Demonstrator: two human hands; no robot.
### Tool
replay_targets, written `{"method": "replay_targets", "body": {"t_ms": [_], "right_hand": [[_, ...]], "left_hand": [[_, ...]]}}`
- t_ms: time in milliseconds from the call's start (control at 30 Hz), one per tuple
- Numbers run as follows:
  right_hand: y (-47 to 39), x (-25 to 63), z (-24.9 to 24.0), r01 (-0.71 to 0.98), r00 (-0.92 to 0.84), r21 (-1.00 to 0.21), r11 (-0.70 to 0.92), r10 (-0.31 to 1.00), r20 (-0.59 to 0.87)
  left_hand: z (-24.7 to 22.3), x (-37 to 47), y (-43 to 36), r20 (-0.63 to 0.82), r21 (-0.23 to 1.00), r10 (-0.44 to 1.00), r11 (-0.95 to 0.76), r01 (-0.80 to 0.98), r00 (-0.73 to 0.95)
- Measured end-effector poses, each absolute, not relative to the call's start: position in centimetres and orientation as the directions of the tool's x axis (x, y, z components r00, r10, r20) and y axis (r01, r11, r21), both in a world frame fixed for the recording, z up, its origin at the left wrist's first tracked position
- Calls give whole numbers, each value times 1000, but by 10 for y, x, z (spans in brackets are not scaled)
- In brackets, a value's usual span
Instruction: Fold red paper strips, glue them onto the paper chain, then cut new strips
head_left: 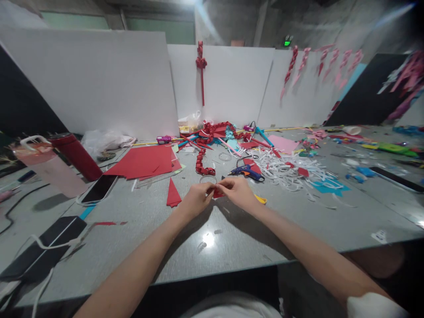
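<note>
My left hand (198, 195) and my right hand (237, 191) meet over the table with fingers pinched together. A small piece of red paper (217, 193) shows between them, partly hidden by the fingers. Just beyond my fingertips lie a clear ring (208, 179) and a folded red paper chain (200, 164). Left of my left hand lies a red paper triangle (172, 194). A blue glue gun (249, 172) rests beyond my right hand, and a yellow object (261, 199) shows beside that wrist.
Red paper sheets (145, 161) lie at left, near a phone (97, 189), a pink bottle (54, 168) and a red flask (77, 154). A black power bank (44, 247) with cables lies nearer. White paper strips (285, 168) pile up at right. Paper chains hang on the partition (232, 79).
</note>
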State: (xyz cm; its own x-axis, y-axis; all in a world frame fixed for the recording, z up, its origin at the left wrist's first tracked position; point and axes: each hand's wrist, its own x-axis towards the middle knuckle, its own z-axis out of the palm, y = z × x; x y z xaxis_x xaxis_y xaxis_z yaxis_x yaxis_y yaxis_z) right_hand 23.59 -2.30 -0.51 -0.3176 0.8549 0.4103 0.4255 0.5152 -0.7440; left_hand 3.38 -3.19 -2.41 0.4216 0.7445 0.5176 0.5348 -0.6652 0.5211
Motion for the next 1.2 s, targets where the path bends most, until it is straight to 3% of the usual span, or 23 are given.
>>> {"method": "replay_targets", "body": {"t_ms": [367, 867, 1200], "right_hand": [[-25, 234, -4, 300, -325, -871, 390, 900, 291], [-25, 233, -4, 280, -311, -895, 346, 915, 256], [-25, 233, -3, 353, -290, -860, 368, 917, 273]], "left_hand": [[-25, 33, -32, 503, 485, 733, -678, 553, 458], [-24, 34, -34, 493, 493, 744, -666, 559, 452], [-23, 34, -34, 487, 479, 740, -670, 567, 463]]}}
